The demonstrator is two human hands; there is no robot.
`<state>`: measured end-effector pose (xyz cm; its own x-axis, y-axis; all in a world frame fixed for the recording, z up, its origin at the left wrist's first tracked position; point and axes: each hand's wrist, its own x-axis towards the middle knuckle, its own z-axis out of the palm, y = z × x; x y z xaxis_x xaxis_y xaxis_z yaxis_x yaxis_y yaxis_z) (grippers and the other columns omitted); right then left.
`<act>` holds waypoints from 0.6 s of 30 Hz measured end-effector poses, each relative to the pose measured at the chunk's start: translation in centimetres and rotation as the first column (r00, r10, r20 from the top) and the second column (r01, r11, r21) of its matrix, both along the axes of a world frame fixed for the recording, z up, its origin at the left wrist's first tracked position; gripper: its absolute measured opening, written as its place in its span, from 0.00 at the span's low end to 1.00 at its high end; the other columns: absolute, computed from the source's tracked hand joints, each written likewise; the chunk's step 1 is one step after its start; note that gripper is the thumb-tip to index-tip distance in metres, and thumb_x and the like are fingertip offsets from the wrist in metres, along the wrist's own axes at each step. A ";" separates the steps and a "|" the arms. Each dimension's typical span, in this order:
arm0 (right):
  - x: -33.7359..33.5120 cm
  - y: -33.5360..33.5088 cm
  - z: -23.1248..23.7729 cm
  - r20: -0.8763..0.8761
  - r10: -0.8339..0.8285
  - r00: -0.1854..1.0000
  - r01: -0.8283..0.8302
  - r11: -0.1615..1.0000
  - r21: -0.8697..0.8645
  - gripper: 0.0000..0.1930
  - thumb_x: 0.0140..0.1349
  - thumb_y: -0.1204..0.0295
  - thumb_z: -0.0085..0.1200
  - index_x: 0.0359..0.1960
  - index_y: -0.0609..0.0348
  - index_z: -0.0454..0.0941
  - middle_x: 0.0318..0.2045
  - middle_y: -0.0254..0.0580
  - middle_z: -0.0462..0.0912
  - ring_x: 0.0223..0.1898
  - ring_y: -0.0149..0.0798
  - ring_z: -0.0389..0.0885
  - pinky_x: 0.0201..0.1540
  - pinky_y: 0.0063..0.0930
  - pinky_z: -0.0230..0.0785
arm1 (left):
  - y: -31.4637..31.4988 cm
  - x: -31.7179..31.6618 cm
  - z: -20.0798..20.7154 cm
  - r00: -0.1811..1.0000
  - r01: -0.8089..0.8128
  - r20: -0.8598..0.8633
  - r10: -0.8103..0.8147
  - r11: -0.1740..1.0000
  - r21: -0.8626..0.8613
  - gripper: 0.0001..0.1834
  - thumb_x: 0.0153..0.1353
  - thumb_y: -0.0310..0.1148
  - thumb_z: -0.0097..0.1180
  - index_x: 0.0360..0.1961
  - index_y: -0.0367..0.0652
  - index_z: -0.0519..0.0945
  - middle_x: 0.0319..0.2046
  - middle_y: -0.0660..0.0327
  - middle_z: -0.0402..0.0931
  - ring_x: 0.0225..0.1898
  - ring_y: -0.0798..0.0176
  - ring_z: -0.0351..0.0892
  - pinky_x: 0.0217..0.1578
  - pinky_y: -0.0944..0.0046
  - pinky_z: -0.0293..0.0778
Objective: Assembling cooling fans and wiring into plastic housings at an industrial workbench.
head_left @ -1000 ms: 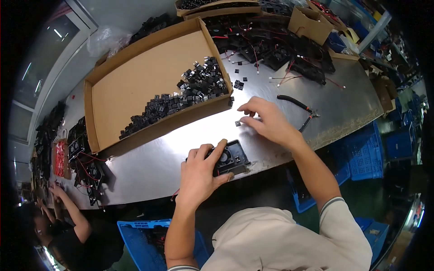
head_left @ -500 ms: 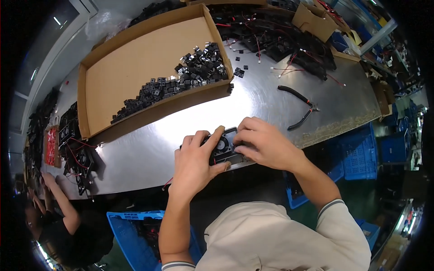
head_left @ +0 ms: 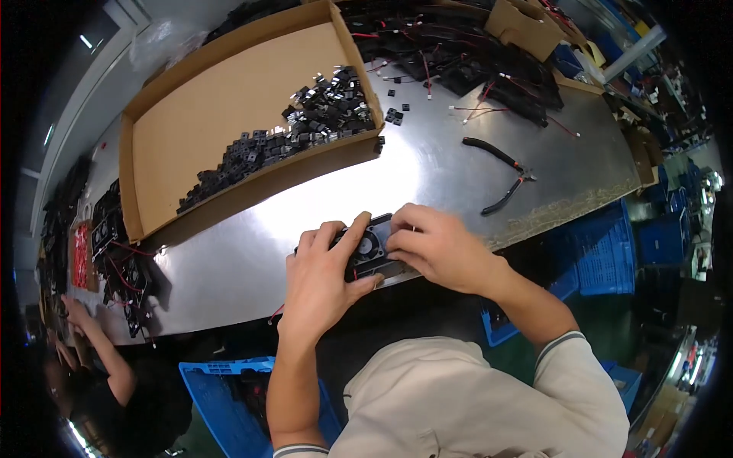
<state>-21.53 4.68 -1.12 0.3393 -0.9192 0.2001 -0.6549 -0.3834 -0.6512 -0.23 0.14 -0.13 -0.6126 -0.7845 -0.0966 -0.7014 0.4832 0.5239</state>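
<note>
Left hand (head_left: 313,278) clasps a black fan unit (head_left: 369,245) between thumb and fingers, mid-frame by the worktop's (head_left: 229,282) lower edge; the right hand (head_left: 444,252) curls at its right end, pinching something or not, I can't tell. Pliers (head_left: 522,171) lie open, right of centre.

A shiny metal worktop (head_left: 229,282) carries a wide cardboard box (head_left: 217,103), pliers (head_left: 524,173) and heaps of black fans (head_left: 466,72).

The box takes up the far side left of centre, small black blocks (head_left: 395,116) lying loose just off its right wall. Fans trailing red wires crowd the far edge to the right; a second heap (head_left: 126,278) sits at the left end, beside a small box (head_left: 92,279) of red pieces (head_left: 80,256). The pliers lie splayed on the right half; a black fan case (head_left: 369,246) is at the near edge, where a rough, yellowish strip (head_left: 561,210) runs toward the right corner.
</note>
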 end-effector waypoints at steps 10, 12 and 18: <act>-12.5 -0.5 1.7 -0.447 -0.172 0.878 0.207 0.978 0.030 0.61 0.37 0.41 0.73 0.71 0.58 0.57 0.71 0.60 0.56 0.72 0.61 0.54 0.73 0.50 0.46 | 0.2 0.2 0.1 1.000 -0.021 -0.002 0.021 1.000 0.018 0.44 0.44 0.35 0.75 0.66 0.56 0.72 0.52 0.54 0.73 0.53 0.48 0.70 0.56 0.52 0.71; -15.0 0.2 0.9 -0.551 -0.219 0.805 0.308 0.949 0.072 0.62 0.37 0.42 0.73 0.72 0.58 0.54 0.70 0.60 0.57 0.72 0.61 0.53 0.74 0.50 0.44 | 0.1 0.1 -0.1 1.000 -0.017 0.000 0.017 1.000 -0.004 0.44 0.44 0.35 0.75 0.67 0.56 0.71 0.52 0.54 0.73 0.53 0.48 0.70 0.55 0.52 0.71; -13.1 1.7 -2.7 -0.258 -0.344 0.903 0.352 0.936 -0.018 0.44 0.46 0.57 0.70 0.65 0.64 0.67 0.59 0.55 0.69 0.61 0.55 0.69 0.63 0.41 0.62 | 0.3 0.3 -0.2 1.000 -0.017 -0.013 0.017 1.000 -0.004 0.45 0.45 0.37 0.75 0.67 0.57 0.70 0.52 0.54 0.73 0.53 0.48 0.71 0.55 0.52 0.71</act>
